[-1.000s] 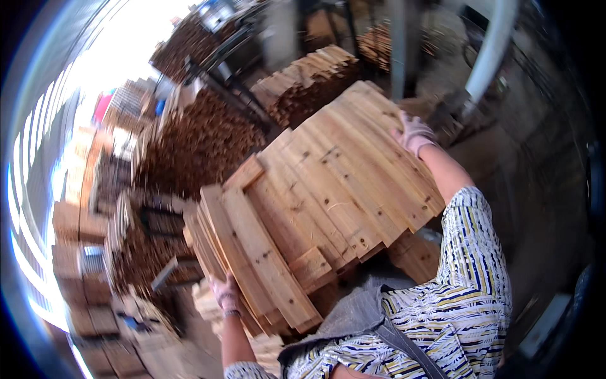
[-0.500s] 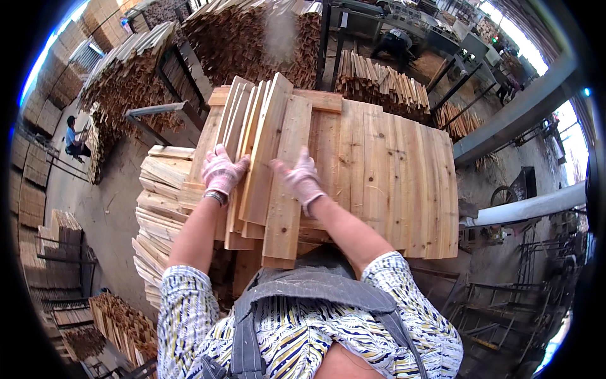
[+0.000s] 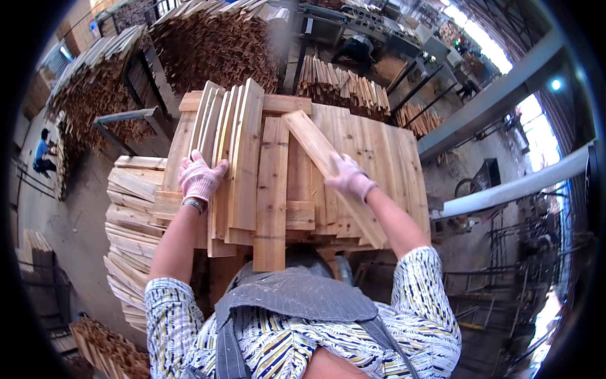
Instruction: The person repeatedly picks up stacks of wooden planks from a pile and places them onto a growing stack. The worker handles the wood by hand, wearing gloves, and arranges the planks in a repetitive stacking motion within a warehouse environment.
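My right hand [image 3: 351,177], in a pink work glove, grips a loose wooden board [image 3: 325,158] by its long side. The board slants above a layer of flat boards [image 3: 369,170]. To the left, my left hand [image 3: 201,177], also gloved, holds on to a bundle of wooden boards [image 3: 237,158] standing on edge, thumb apart from the fingers. Its fingertips are partly hidden among those boards. Between the hands a single knotty board [image 3: 272,189] lies flat, its near end jutting toward my apron.
More boards are piled in a stack [image 3: 136,221] at the left. Tall stacks of timber [image 3: 214,54] stand behind, beside a metal frame [image 3: 129,117]. A grey beam [image 3: 492,95] and white pipe [image 3: 514,183] run along the right. A person in blue [image 3: 44,155] sits far left.
My right hand has moved right and now has a board, tilted and lifted off the others. My left hand stays at the bundle. The whole view has shifted a little.
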`<state>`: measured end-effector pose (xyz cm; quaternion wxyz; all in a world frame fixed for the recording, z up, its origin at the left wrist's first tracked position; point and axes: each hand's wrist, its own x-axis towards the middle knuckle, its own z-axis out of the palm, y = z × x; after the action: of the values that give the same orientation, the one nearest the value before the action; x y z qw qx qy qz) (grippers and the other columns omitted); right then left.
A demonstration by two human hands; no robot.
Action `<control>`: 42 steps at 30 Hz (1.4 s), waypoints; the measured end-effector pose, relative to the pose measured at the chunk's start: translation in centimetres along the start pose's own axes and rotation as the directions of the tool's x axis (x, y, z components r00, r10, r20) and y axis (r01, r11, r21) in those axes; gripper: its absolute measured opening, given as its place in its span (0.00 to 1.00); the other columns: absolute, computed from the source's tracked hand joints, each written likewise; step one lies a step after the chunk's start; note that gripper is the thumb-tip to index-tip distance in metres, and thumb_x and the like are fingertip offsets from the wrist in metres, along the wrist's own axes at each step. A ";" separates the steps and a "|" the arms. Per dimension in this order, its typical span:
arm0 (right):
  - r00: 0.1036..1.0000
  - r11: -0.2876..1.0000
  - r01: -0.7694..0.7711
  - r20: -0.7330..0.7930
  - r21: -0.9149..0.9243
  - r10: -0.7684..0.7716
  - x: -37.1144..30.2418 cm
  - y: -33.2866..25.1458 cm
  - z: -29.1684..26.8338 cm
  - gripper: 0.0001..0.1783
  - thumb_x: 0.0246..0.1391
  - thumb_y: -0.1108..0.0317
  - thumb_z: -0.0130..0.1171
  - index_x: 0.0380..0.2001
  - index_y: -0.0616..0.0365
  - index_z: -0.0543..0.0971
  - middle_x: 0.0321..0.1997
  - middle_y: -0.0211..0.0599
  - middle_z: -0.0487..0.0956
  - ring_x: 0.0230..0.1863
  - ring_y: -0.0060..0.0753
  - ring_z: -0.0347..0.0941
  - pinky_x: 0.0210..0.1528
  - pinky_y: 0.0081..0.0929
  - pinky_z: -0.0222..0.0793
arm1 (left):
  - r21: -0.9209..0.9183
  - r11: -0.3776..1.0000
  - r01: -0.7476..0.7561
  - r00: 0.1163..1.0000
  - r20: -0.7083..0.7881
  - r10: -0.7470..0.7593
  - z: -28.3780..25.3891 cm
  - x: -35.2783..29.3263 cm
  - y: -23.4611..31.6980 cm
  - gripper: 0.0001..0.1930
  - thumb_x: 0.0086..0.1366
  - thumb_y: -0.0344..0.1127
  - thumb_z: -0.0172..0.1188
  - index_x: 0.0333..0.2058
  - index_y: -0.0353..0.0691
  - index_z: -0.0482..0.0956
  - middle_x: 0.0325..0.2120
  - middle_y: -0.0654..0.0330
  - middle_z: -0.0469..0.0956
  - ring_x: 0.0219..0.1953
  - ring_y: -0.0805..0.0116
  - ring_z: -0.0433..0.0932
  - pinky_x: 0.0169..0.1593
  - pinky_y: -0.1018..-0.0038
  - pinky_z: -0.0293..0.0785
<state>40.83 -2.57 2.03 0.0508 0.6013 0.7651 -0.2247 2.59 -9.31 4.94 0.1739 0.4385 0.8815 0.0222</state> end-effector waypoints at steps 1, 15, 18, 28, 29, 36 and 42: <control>0.999 0.996 -0.030 -0.031 -0.084 0.028 -1.6 2.3 0.9 0.54 0.51 0.40 0.62 0.75 0.48 0.52 0.74 0.61 0.54 0.73 0.61 0.53 0.73 0.45 0.52 | 0.017 1.000 0.000 1.000 -0.020 0.000 0.3 0.2 0.0 0.52 0.59 0.73 0.56 0.71 0.42 0.53 0.70 0.41 0.55 0.71 0.44 0.56 0.70 0.55 0.58; 0.998 0.833 -0.050 0.002 -0.550 0.061 7.3 16.6 -9.0 0.50 0.46 0.57 0.68 0.73 0.36 0.58 0.69 0.43 0.64 0.69 0.50 0.63 0.70 0.43 0.60 | 0.066 0.998 0.011 0.992 -0.123 -0.003 2.5 1.1 2.1 0.53 0.57 0.72 0.56 0.70 0.40 0.55 0.68 0.38 0.58 0.69 0.43 0.60 0.70 0.57 0.59; 0.998 0.792 -0.017 0.038 -0.610 0.050 11.6 19.1 -11.0 0.53 0.44 0.60 0.69 0.74 0.34 0.56 0.69 0.41 0.64 0.69 0.48 0.63 0.68 0.42 0.63 | 0.053 0.999 0.010 0.994 -0.113 -0.004 3.0 1.2 2.6 0.52 0.57 0.72 0.57 0.70 0.40 0.56 0.68 0.38 0.58 0.69 0.43 0.60 0.69 0.56 0.59; 0.974 0.715 -0.015 0.151 -0.699 0.168 17.3 15.5 -11.5 0.60 0.44 0.67 0.68 0.76 0.35 0.45 0.71 0.43 0.64 0.70 0.47 0.63 0.71 0.41 0.62 | 0.071 0.997 0.024 0.987 -0.162 -0.012 4.4 1.2 2.0 0.50 0.59 0.72 0.55 0.69 0.41 0.57 0.66 0.40 0.62 0.67 0.45 0.63 0.68 0.56 0.59; 0.980 0.714 -0.007 0.137 -0.700 0.144 17.8 16.3 -10.8 0.55 0.47 0.66 0.66 0.76 0.36 0.48 0.71 0.46 0.63 0.69 0.51 0.63 0.69 0.45 0.62 | 0.084 0.996 0.020 0.986 -0.165 -0.006 4.4 1.5 1.7 0.50 0.59 0.72 0.55 0.69 0.41 0.57 0.66 0.41 0.62 0.67 0.46 0.63 0.68 0.56 0.59; 0.877 0.932 0.356 -0.364 0.059 -0.312 9.8 3.0 1.9 0.48 0.54 0.55 0.64 0.73 0.55 0.55 0.67 0.63 0.66 0.66 0.57 0.66 0.67 0.43 0.63 | 0.099 0.995 0.011 0.993 -0.116 0.001 2.6 0.2 1.0 0.51 0.60 0.72 0.53 0.70 0.40 0.54 0.67 0.42 0.60 0.69 0.46 0.62 0.68 0.56 0.59; 0.974 0.811 0.014 -0.192 0.585 0.122 0.5 -12.3 10.8 0.51 0.57 0.59 0.65 0.73 0.66 0.47 0.73 0.63 0.59 0.74 0.52 0.55 0.74 0.34 0.52 | 0.006 1.000 0.008 0.998 -0.054 -0.008 0.8 -1.8 0.1 0.52 0.59 0.73 0.54 0.70 0.40 0.54 0.67 0.41 0.60 0.69 0.47 0.61 0.68 0.54 0.60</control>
<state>27.03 -8.67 -4.30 -0.2142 0.6307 0.6427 -0.3785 3.96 -10.74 4.72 0.1485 0.4348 0.8877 0.0305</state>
